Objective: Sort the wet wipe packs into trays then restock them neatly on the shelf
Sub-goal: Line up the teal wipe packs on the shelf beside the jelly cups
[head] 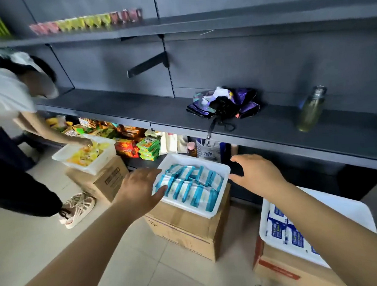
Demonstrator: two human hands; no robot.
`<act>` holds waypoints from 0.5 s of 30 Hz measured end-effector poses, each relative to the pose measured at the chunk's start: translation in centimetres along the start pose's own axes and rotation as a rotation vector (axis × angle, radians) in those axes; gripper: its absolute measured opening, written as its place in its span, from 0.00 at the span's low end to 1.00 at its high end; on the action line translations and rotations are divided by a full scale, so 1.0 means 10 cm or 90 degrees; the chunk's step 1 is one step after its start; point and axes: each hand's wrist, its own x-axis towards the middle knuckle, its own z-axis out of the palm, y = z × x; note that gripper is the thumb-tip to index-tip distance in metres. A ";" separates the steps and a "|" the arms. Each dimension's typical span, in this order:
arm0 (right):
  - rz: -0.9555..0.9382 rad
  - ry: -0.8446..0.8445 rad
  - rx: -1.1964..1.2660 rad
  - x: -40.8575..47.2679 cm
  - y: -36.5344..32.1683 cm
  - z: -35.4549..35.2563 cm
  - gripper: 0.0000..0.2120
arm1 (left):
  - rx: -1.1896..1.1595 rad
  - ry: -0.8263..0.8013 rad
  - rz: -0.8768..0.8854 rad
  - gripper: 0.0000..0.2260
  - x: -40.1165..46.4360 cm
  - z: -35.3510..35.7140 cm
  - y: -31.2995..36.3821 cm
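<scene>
Tray: white rectangular plastic tray (pixel 226 168), frame centre, on a cardboard box (pixel 184 230).
Packs: glossy teal-edged wet wipe packs (pixel 192 185), seemingly foil.
Left hand (pixel 139 186): fingers straight, touching tray's edge.
Right hand (pixel 255 171): spread apart, holding nothing.

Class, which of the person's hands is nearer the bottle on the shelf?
Right. The right hand reaches below the shelf edge, left of the bottle; the left hand is farther left.

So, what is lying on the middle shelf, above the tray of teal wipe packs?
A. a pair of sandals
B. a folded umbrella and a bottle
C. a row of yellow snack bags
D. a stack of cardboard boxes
B: a folded umbrella and a bottle lie on the shelf, above and behind the tray of packs.
</scene>
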 end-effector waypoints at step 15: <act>0.007 -0.133 -0.012 1.54 -0.84 0.94 0.25 | -0.038 -0.103 -0.059 0.25 0.82 0.59 -1.30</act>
